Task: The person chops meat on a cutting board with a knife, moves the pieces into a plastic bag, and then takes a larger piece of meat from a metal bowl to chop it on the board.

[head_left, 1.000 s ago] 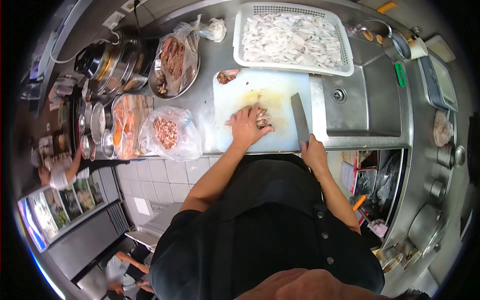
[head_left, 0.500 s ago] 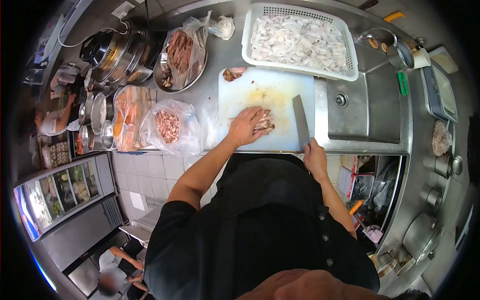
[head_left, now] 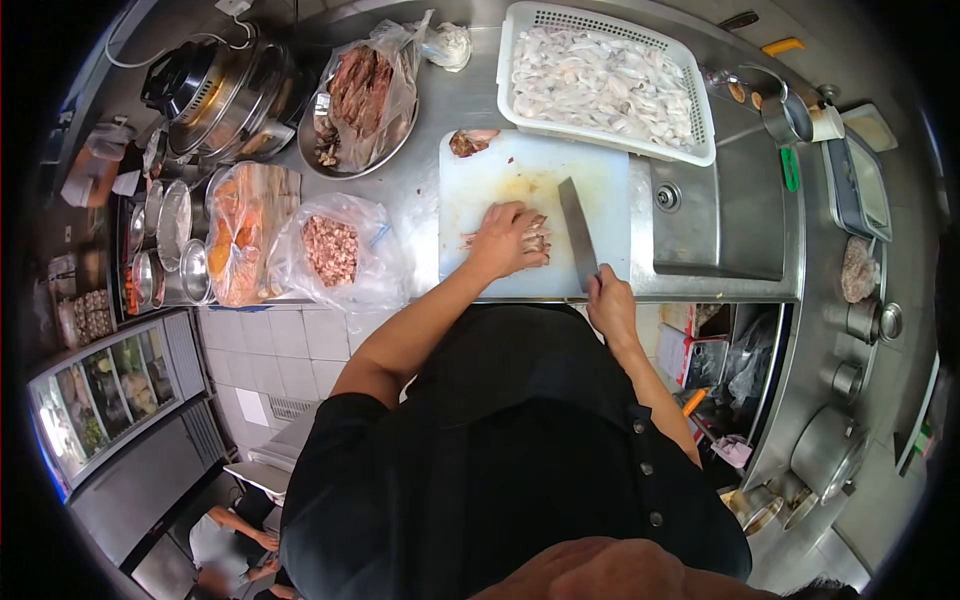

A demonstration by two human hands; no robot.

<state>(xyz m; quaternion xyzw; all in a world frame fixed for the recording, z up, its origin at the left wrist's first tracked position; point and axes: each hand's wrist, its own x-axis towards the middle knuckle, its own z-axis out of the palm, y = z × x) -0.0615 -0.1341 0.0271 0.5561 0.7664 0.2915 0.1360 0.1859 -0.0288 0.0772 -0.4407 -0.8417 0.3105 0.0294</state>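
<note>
On the white cutting board [head_left: 465, 195], my left hand [head_left: 500, 240] presses down on sliced meat [head_left: 538, 240], its fingers bent and drawn together over the pieces. Part of the meat is hidden beneath the palm. My right hand [head_left: 611, 300] grips a broad-bladed kitchen knife [head_left: 578, 225] by the handle. The blade points away from me and lies just right of the meat, apart from it. A browned chunk of meat [head_left: 472, 142] rests at the board's far left corner.
Behind the board stands a white basket [head_left: 507, 80] of pale squid-like pieces. To the right is a metal sink [head_left: 735, 235]. On the left are a plastic bag of diced meat [head_left: 330, 250] and a metal bowl [head_left: 402, 140] with bagged dark meat. Another person [head_left: 225, 540] is at lower left.
The knife has shifted left, closer to the meat, with my right hand. My left hand's fingers have drawn in and bent more over the meat. The view has shifted slightly.
</note>
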